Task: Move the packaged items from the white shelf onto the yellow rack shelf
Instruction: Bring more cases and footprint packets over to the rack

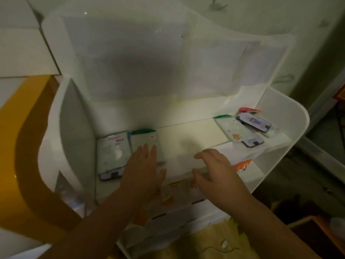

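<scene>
A white shelf [194, 131] holds flat packaged items. At its left lie a pale pack with a dark lower edge [113, 154] and a pack with a green top [145, 141]. My left hand [143, 169] reaches over the green-topped pack with straight fingers and rests on its lower part. My right hand [214, 169] hovers over the shelf's front edge with loosely curled fingers and holds nothing. At the right end lie a pale green-topped pack [235, 130], a dark blue pack [253, 121] and a red-topped pack [248, 109]. The yellow rack [20, 146] shows at the left.
Below the shelf's front edge sit lower tiers with orange-printed packs [242, 165]. A white side panel [280, 128] closes the shelf on the right and a white divider [74, 131] on the left. A yellow patterned cloth [214, 240] lies at the bottom.
</scene>
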Available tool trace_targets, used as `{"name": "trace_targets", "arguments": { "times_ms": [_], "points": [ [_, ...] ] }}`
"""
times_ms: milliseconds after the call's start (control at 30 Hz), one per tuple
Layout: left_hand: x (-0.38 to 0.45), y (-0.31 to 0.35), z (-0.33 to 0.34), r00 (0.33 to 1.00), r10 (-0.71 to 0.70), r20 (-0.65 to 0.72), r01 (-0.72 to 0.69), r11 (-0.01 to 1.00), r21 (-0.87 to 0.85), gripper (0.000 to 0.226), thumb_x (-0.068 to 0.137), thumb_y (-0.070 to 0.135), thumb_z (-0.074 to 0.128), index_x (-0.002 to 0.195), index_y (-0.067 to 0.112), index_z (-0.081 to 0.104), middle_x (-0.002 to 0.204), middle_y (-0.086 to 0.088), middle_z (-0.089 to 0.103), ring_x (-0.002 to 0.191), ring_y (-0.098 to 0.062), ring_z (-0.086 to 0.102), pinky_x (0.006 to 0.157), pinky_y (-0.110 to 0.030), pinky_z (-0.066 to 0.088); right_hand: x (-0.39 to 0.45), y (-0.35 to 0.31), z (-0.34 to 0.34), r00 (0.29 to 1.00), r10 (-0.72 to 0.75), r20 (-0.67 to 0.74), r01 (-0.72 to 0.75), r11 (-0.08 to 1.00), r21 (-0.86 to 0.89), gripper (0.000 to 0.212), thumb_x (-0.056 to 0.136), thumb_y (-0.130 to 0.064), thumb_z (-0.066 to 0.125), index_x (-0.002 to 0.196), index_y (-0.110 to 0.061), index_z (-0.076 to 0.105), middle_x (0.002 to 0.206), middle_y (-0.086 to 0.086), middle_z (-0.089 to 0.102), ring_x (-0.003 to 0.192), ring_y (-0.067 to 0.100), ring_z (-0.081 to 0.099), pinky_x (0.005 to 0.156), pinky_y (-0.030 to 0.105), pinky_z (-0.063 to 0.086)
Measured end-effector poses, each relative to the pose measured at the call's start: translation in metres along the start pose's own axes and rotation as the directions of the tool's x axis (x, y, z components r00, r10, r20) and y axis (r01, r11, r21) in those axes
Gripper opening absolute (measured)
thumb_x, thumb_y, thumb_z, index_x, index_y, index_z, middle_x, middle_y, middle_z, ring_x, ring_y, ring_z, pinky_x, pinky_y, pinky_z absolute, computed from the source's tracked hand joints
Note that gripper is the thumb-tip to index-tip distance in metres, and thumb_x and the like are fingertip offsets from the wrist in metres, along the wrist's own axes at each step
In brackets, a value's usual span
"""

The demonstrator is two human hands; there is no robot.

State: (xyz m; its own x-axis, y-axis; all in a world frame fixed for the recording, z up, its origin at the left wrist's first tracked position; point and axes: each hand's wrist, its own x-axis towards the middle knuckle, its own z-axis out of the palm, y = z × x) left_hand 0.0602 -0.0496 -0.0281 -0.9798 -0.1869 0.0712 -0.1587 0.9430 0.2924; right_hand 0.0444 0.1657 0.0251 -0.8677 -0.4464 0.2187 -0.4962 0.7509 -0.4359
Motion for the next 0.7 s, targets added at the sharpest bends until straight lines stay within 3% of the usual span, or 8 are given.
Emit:
{"name": "trace_targets", "arguments": {
  "times_ms": [167,300,467,600,700],
  "points": [
    [0.032,-0.002,0.015,0.995,-0.070,0.075,0.057,0.986,0.158,0.085,0.089,0.067,0.037,0.155,0.021,0.007,0.161,-0.016,0.012,0.148,-0.033,0.010,0.121,-0.048,0.006,0.016,0.017,0.011,0.997,-0.026,0.070,0.023,0.999,0.048,0.033,0.093,-0.037,0.056,0.125,-0.029,0.054,0.127,-0.013,0.049,0.115,0.004,0.042,0.092,0.017,0.035],
    [0.045,-0.002,0.015,0.996,-0.064,0.059,0.043,0.951,0.305,0.082,0.090,0.069,0.032,0.152,0.017,0.019,0.150,-0.016,0.038,0.138,-0.032,0.035,0.118,-0.045,0.022,0.027,0.029,0.010,0.994,-0.053,0.095,0.047,0.997,0.059,0.034,0.093,-0.039,0.055,0.125,-0.031,0.052,0.128,-0.014,0.047,0.116,0.004,0.042,0.095,0.021,0.041],
    [0.054,0.010,0.011,0.987,-0.044,0.155,-0.033,0.885,0.464,0.066,0.099,0.055,0.028,0.149,0.013,0.022,0.145,-0.021,0.042,0.127,-0.035,0.047,0.107,-0.046,0.038,0.037,0.043,0.006,0.989,-0.113,0.099,0.105,0.991,0.086,0.035,0.093,-0.038,0.055,0.126,-0.028,0.052,0.126,-0.013,0.046,0.116,0.005,0.042,0.097,0.020,0.037],
    [0.050,0.008,0.008,0.992,0.005,0.124,-0.059,0.899,0.435,0.069,0.096,0.032,0.051,0.152,0.017,0.014,0.135,-0.011,0.054,0.115,-0.027,0.057,0.092,-0.041,0.050,0.043,0.055,0.001,0.981,-0.154,0.117,0.144,0.985,0.093,0.036,0.094,-0.038,0.054,0.128,-0.028,0.051,0.126,-0.012,0.045,0.117,0.006,0.040,0.096,0.018,0.033],
    [0.050,0.001,0.012,1.000,0.007,-0.015,-0.003,0.961,0.276,0.059,0.093,0.052,0.044,0.144,0.022,0.037,0.143,-0.005,0.048,0.129,-0.023,0.046,0.104,-0.039,0.043,0.046,0.061,-0.002,0.979,-0.164,0.122,0.152,0.983,0.101,0.036,0.093,-0.038,0.054,0.127,-0.029,0.050,0.125,-0.014,0.043,0.116,0.006,0.040,0.095,0.018,0.033]
  ]
}}
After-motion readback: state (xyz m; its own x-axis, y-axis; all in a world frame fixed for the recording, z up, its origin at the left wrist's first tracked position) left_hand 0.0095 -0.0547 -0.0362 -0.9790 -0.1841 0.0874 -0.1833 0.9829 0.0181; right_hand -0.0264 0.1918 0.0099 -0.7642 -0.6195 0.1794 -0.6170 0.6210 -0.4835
